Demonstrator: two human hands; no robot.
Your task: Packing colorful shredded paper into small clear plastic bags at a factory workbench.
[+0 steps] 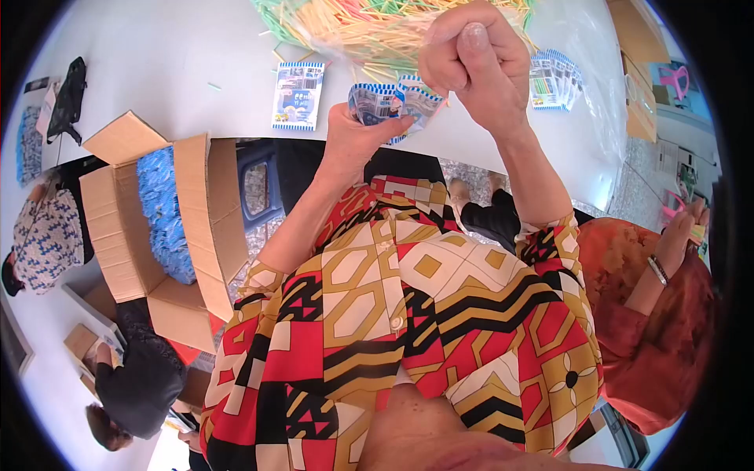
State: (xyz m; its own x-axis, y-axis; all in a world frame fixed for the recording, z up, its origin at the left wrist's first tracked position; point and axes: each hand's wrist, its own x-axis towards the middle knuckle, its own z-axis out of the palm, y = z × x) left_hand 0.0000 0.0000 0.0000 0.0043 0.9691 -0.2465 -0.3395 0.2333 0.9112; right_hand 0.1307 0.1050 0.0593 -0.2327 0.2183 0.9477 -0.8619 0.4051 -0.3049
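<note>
My left hand [355,143] is closed on a small blue-and-white plastic packet [374,105], with the thumb across its front. The packet's top looks spread apart. Just to the right and above, my right hand [481,67] is curled into a fist beside the packet's right edge; what its fingers hold, if anything, is hidden. Behind both hands lies a heap of thin pastel sticks [338,27] in green, yellow and pink, partly under clear plastic. A flat packet [298,96] of the same look rests on the table left of my left hand.
A fanned stack of packets [554,80] lies on the white table [188,55] at right, near a clear plastic sheet [601,102]. An open cardboard box [118,228] full of blue packets stands at left. Another person's hand [677,239] is at far right; more people are at left.
</note>
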